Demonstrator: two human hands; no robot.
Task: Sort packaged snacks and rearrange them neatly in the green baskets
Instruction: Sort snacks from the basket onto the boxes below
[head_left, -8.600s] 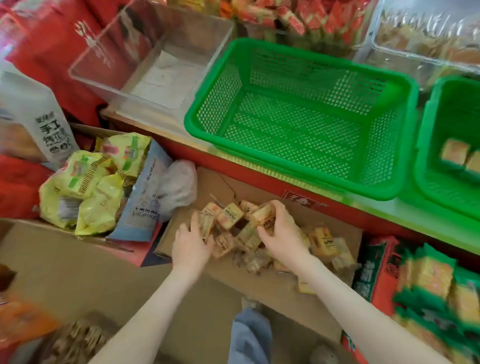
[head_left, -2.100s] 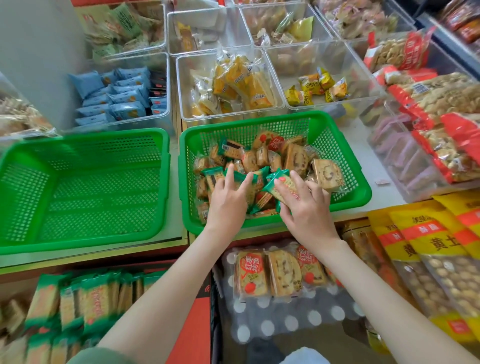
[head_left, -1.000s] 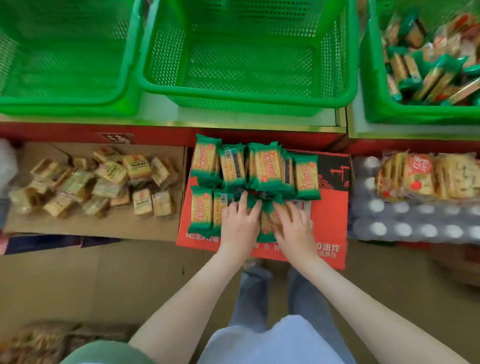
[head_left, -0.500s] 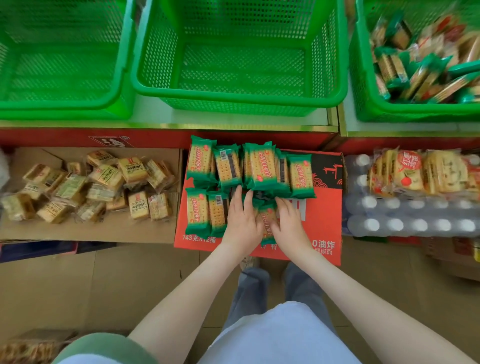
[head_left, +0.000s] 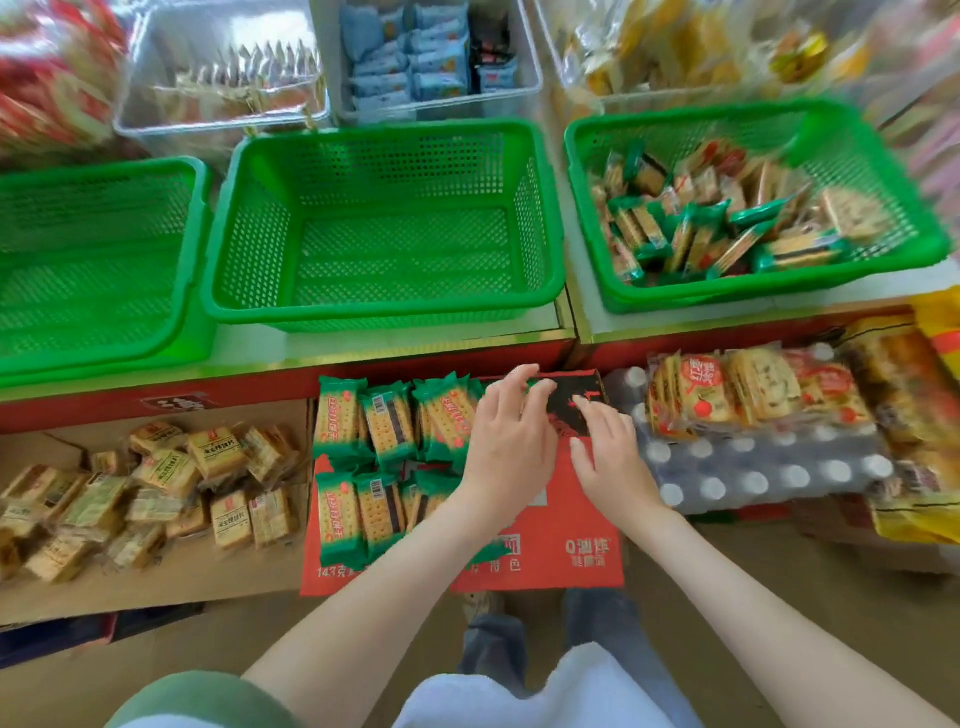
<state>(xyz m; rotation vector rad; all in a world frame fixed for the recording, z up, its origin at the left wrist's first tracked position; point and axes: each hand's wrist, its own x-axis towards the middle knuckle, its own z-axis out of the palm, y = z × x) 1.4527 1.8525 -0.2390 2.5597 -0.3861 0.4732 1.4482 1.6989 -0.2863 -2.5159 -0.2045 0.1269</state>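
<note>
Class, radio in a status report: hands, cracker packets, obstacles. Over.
Left hand on green cracker packets, grip unclear. Right hand open above red box. Middle basket empty, path unobstructed.

Head-worn camera looks forward and down, close over green baskets (head_left: 384, 307).

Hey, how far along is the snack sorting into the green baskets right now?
Partly done. The green cracker packets sit in rows on the red carton, tan packets grouped on cardboard. In hand: the left hand and right hand reach over the rows' right end. To do: the middle basket and left basket hold nothing, and the right basket holds a mixed jumble to sort.
</note>
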